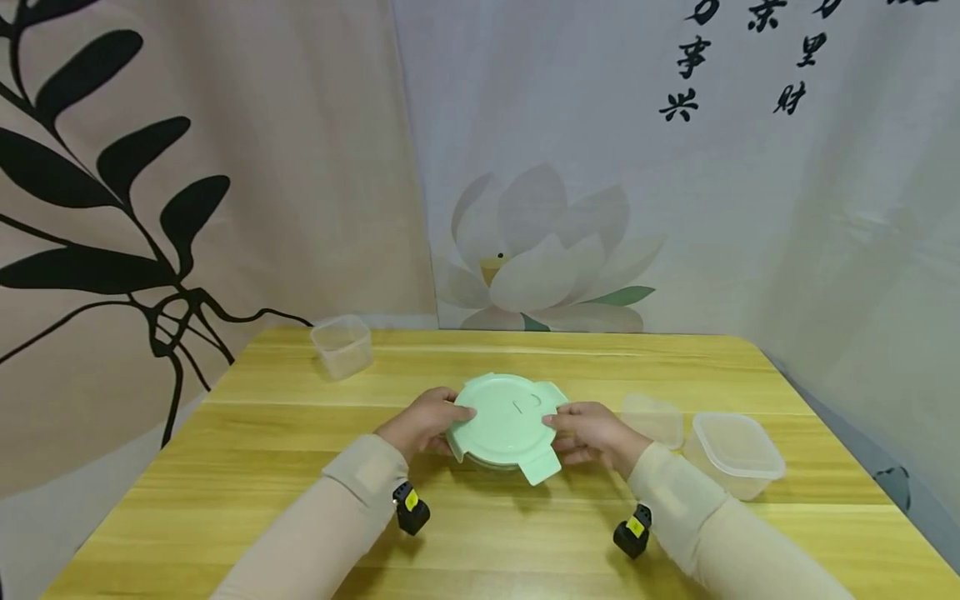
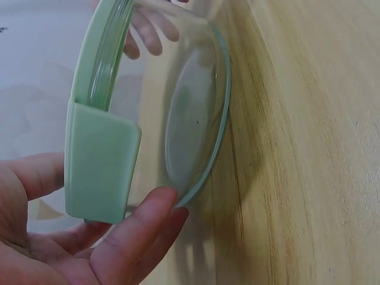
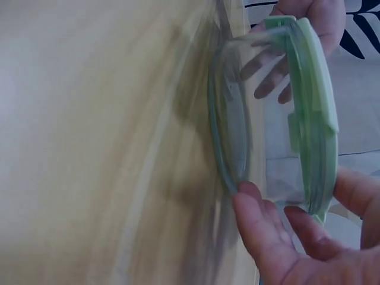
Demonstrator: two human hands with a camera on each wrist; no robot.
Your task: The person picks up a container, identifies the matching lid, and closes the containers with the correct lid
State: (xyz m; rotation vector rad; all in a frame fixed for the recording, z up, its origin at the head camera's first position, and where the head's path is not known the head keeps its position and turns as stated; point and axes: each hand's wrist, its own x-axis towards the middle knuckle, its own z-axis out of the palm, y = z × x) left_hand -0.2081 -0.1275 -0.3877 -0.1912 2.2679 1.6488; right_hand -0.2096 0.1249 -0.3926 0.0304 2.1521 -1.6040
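A round glass food container (image 2: 196, 119) with a pale green snap lid (image 1: 504, 419) is held between both hands over the middle of the table. On its left side, my left hand (image 1: 426, 423) grips it, thumb on the lid's edge and fingers against the glass below. My right hand (image 1: 592, 435) grips the opposite side the same way, its fingertips curled under the glass in the right wrist view. A locking flap (image 2: 101, 163) hangs down from the lid beside my left fingers. Through the clear wall, the fingers of the far hand show in both wrist views.
A clear plastic tub (image 1: 342, 346) stands at the table's back left. Right of my right hand sit a translucent lidded box (image 1: 735, 454) and a thin translucent lid-like piece (image 1: 651, 419). The wooden table (image 1: 247, 467) ends at a printed curtain (image 1: 300, 167) behind.
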